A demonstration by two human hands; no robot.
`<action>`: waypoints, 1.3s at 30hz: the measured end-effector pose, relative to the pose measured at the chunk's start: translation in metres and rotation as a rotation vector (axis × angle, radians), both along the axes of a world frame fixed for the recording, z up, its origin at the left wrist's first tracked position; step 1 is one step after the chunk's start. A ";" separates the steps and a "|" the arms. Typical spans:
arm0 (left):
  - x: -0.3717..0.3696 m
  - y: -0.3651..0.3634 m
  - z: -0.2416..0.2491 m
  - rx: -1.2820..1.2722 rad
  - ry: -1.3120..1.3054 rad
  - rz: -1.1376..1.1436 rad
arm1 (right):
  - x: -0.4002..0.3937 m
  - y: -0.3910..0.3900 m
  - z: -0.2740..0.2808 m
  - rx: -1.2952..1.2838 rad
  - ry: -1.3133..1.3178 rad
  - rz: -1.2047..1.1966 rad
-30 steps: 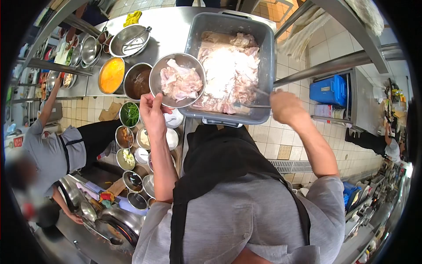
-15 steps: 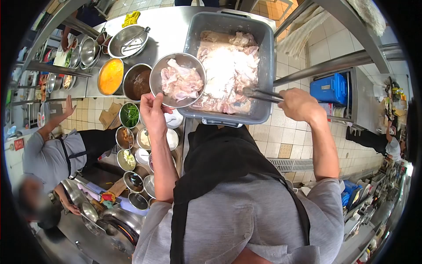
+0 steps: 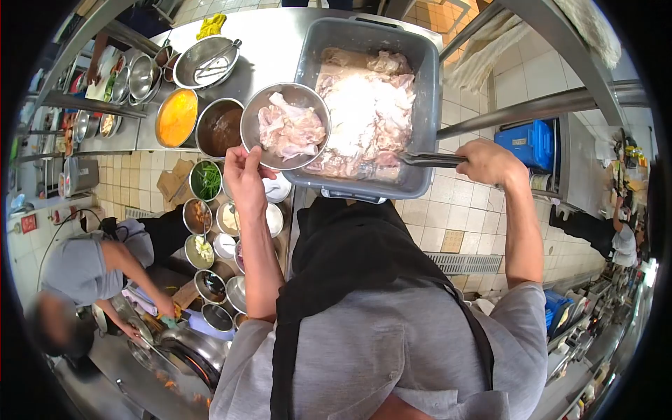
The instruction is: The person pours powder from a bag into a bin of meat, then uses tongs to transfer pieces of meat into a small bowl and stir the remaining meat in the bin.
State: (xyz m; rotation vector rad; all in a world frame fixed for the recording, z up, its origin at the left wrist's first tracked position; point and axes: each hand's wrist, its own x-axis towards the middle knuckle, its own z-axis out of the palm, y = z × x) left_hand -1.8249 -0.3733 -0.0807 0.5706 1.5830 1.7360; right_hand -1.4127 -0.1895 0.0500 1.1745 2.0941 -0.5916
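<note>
My left hand [image 3: 246, 175] is closed on the rim of a steel bowl [image 3: 250, 148], which holds several pieces of raw meat [image 3: 290, 126]. The bowl overlaps the left wall of a big grey tub [image 3: 429, 105]. Pale raw meat [image 3: 385, 91] fills much of the tub, with white glare over its middle. In my right hand [image 3: 488, 162] is a pair of dark tongs [image 3: 437, 160], reaching over the tub's right wall. The tips are at the meat near the lower right corner; whether they grip a piece is unclear.
Left of the tub stand bowls of orange liquid [image 3: 177, 119] and brown sauce [image 3: 220, 129], and a steel bowl with a utensil [image 3: 204, 64]. Several ingredient bowls lie below. A co-worker [image 3: 91, 266] leans over a wok [image 3: 189, 357] at lower left. Metal rails [image 3: 539, 113] cross at right.
My right hand and the tongs have shifted slightly right and down, and the tongs lie more level. The co-worker has bent toward the wok, bringing down a raised arm.
</note>
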 end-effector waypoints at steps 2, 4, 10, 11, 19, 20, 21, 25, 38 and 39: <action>-0.001 0.000 0.000 0.003 0.003 -0.001 | -0.008 -0.011 0.016 0.058 -0.093 -0.019; 0.000 0.000 0.000 0.005 -0.001 -0.004 | -0.026 -0.025 0.034 0.112 -0.157 -0.068; 0.004 0.002 0.007 0.006 -0.015 0.004 | -0.047 -0.027 0.012 0.126 -0.189 -0.103; 0.004 0.002 0.007 0.010 -0.016 0.008 | -0.047 -0.023 -0.011 0.116 -0.165 -0.056; 0.003 -0.002 0.005 -0.017 0.009 0.024 | -0.012 -0.007 0.018 0.060 0.223 0.034; 0.002 -0.001 0.003 -0.007 0.002 0.019 | -0.006 -0.005 0.027 0.028 0.235 -0.006; 0.000 -0.002 0.000 0.001 -0.005 0.016 | -0.001 -0.004 0.035 -0.004 0.247 -0.044; -0.003 -0.004 0.000 0.014 -0.005 0.013 | 0.020 -0.002 0.050 -0.122 0.354 -0.202; -0.005 0.002 0.000 0.018 -0.008 -0.016 | 0.085 -0.013 0.013 -0.495 0.738 -0.766; -0.004 0.003 0.000 0.015 -0.001 -0.032 | 0.082 -0.017 0.021 -0.468 0.757 -0.767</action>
